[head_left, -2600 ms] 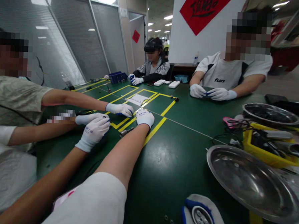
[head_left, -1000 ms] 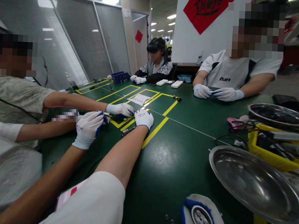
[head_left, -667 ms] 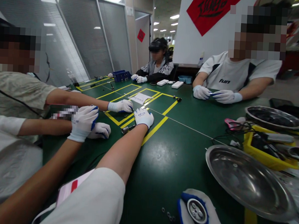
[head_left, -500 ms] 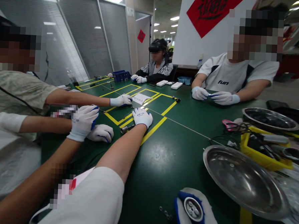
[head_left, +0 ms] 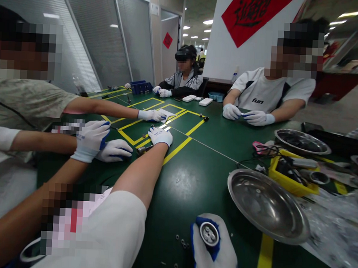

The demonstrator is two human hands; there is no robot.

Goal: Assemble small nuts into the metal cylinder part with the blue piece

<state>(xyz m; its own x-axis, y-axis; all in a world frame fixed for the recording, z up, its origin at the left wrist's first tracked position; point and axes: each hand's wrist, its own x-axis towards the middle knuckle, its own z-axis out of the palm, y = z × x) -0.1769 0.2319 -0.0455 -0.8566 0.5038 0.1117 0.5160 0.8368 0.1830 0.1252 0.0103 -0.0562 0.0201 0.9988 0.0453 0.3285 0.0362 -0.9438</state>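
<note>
My left hand [head_left: 161,137], in a white glove, reaches out over the green table at centre, palm down. Its fingers are stretched forward and apart, with the tips partly hidden near small metal pieces. Just in front of my wrist lies a dark metal cylinder [head_left: 141,150]. At the bottom, my right hand [head_left: 225,248], also gloved, is wrapped round a round metal part [head_left: 209,234]. That part's open end faces up and shows several small round pieces inside a shiny rim. Several small metal rings [head_left: 184,244] lie on the table left of my right hand.
A steel bowl [head_left: 262,228] stands to the right; a yellow bin [head_left: 296,189] of tools and a second steel bowl [head_left: 301,150] are behind it. Co-workers' gloved hands are close on my left; one hand [head_left: 152,116] reaches over a white paper [head_left: 169,114].
The view has turned slightly right, shifting everything leftward. A co-worker's hand at the far left has moved right onto the white paper. My hands keep about their places over the table.
</note>
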